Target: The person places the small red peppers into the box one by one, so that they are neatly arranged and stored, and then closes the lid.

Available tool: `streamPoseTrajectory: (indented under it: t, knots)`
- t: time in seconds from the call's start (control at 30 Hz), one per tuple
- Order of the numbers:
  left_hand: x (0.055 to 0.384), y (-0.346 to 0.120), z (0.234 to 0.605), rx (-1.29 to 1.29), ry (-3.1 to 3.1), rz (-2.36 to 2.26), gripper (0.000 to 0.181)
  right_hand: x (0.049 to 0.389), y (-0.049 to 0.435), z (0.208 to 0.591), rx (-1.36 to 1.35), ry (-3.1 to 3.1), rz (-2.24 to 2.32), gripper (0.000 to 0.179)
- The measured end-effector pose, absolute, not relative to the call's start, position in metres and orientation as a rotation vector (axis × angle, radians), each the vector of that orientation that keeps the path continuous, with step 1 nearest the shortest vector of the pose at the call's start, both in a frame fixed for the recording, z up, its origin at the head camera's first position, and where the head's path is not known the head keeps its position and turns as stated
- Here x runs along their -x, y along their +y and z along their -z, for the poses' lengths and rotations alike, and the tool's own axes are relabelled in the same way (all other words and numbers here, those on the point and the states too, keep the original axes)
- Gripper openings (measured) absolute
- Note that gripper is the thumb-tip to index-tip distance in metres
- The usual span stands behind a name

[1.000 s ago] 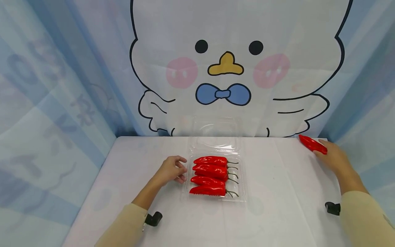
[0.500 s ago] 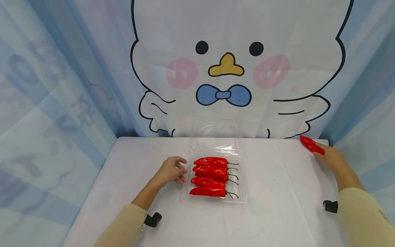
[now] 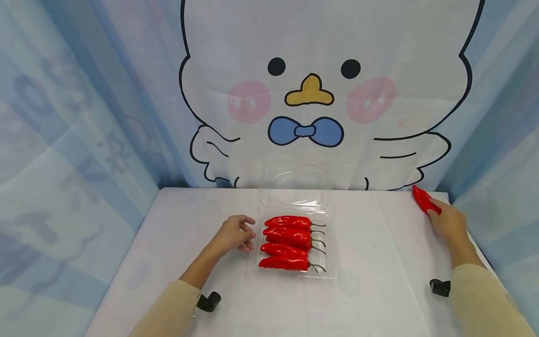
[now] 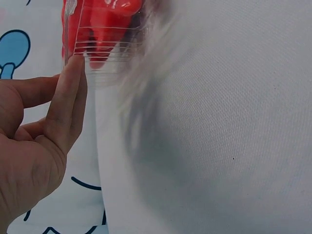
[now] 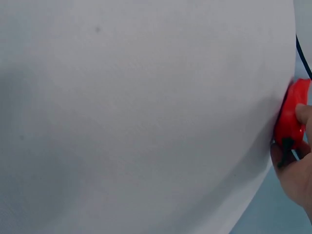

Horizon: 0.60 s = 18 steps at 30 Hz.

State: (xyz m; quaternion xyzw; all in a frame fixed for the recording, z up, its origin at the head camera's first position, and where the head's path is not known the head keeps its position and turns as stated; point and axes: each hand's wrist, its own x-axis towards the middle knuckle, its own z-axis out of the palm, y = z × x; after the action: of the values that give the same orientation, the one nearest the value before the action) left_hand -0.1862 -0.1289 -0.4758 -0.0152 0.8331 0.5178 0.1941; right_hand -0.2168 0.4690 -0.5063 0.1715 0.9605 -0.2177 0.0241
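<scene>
At the table's far right corner, my right hand (image 3: 451, 223) grips a single red chili pepper (image 3: 424, 199) between thumb and fingers. The right wrist view shows the dark green stem of this chili pepper (image 5: 291, 119) pointing back toward the palm. A clear plastic clamshell box (image 3: 331, 252) stands mid-table with its lid (image 3: 294, 182) raised at the back. Several red chili peppers (image 3: 288, 235) lie side by side in it, stems to the right. My left hand (image 3: 233, 235) is at the box's left side, straight fingers (image 4: 68, 105) right at its clear wall.
A white cloth covers the table (image 3: 379, 281). Behind it hangs a curtain (image 3: 311, 42) with a cartoon bird, and blue curtains (image 3: 63, 164) close in both sides. A black wrist camera (image 3: 440, 287) juts from the right sleeve, another black camera (image 3: 209, 302) from the left.
My right hand has shifted slightly left with the chili pepper, which now points more steeply away from me. The forearm has swung left too. My left hand and the box stay put.
</scene>
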Motion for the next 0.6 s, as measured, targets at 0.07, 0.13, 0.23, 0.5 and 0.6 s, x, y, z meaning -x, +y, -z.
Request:
streamPoseTrajectory:
  t: [0.07,0.13,0.23,0.5,0.6]
  knots:
    - [0.1860,-0.1288,0.4755,0.043,2.338,-1.452,0.037,0.2172,0.4671,0.5090,-0.564,2.973,0.699,0.057]
    - [0.1857,-0.1288,0.4753,0.041,2.339,-1.453,0.037,0.2174,0.4658,0.5099,-0.588,2.976,0.720,0.057]
    - [0.1852,-0.1290,0.4754,0.036,2.338,-1.456,0.037,0.2167,0.4656,0.5097,-0.603,2.971,0.731,0.057]
    - [0.1845,-0.1300,0.4759,0.018,2.341,-1.462,0.038,0.2147,0.4662,0.5091,-0.594,2.962,0.754,0.058]
    - [0.1843,-0.1303,0.4756,0.015,2.340,-1.465,0.038,0.2136,0.4683,0.5099,-0.591,2.947,0.778,0.060]
